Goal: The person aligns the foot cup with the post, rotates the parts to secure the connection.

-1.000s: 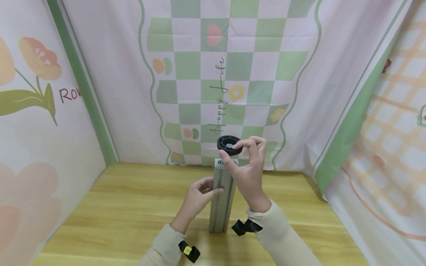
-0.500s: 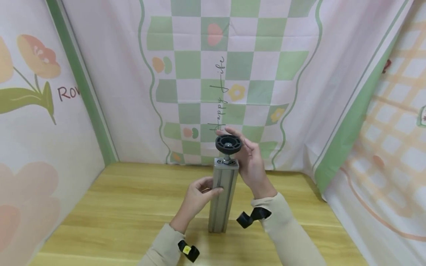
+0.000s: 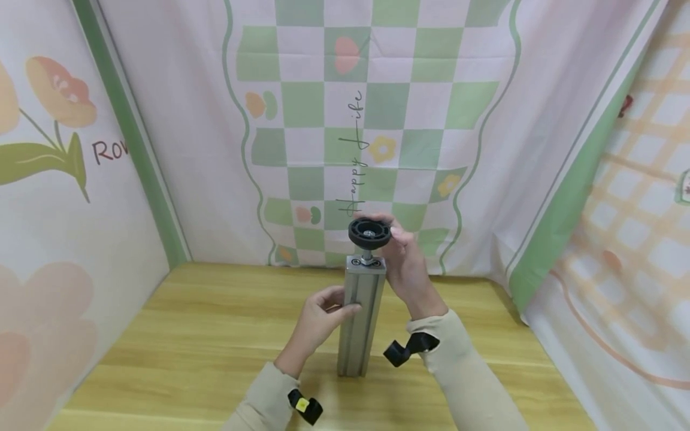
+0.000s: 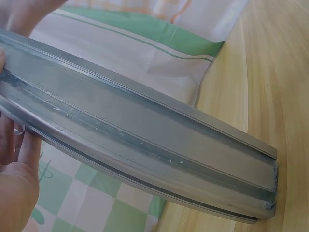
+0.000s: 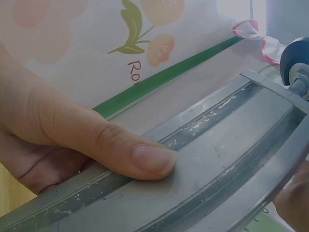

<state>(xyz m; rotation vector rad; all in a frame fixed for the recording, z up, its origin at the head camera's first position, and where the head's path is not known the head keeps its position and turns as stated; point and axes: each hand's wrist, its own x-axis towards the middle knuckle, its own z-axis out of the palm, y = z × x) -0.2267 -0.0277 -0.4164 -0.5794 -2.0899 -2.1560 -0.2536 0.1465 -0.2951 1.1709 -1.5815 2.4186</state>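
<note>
An aluminum profile [image 3: 360, 317] stands upright on the table, with a black round leveling foot [image 3: 369, 234] on a metal stud at its top end. My left hand [image 3: 319, 320] holds the profile around the middle, thumb on the front face. In the right wrist view that thumb [image 5: 152, 162] presses flat beside the slot. My right hand [image 3: 412, 269] is at the foot's right and rear edge, its fingertips touching the black rim; some fingers are hidden behind the foot. The left wrist view shows the profile's long grooved face [image 4: 145, 125] and its lower end on the wood.
The wooden table [image 3: 226, 323] carries the profile. Behind it hangs a green-and-white checked cloth [image 3: 372, 108], with printed cloth walls [image 3: 59, 239] at left and right [image 3: 636, 251]. Each wrist wears a black strap mount [image 3: 305, 406].
My right hand has let go of its thumb-and-finger pinch on the leveling foot and moved round to its right rear. The fingers then drew in against the rim. My left hand has stayed put.
</note>
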